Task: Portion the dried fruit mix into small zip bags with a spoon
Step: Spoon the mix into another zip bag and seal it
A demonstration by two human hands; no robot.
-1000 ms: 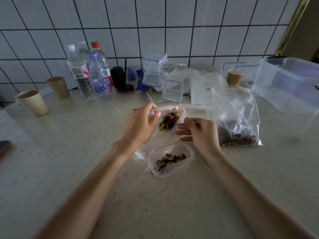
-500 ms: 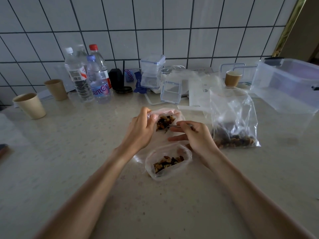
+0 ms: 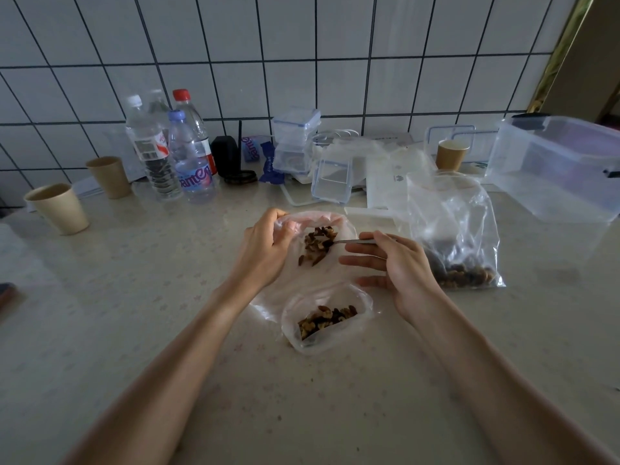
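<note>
My left hand (image 3: 265, 246) pinches the rim of a small clear zip bag (image 3: 322, 219) and holds its mouth open. Dried fruit mix (image 3: 317, 245) lies inside it. My right hand (image 3: 396, 263) pinches the handle of a metal spoon (image 3: 355, 242), whose bowl is among the fruit in that bag. A second small bag (image 3: 335, 337) with a portion of mix lies on the counter nearer me. The large clear supply bag (image 3: 453, 229) stands to the right of my right hand, with mix at its bottom.
Water bottles (image 3: 188, 156), paper cups (image 3: 58, 208) and small clear boxes (image 3: 295, 142) line the tiled wall. A large clear tub (image 3: 557, 169) sits at the far right. Another paper cup (image 3: 451, 156) stands behind the supply bag. The beige counter (image 3: 134, 313) stretches left and toward me.
My right hand has drawn back to the right and the spoon's handle now shows, its bowl in the held bag. The fruit has spread lower inside that bag.
</note>
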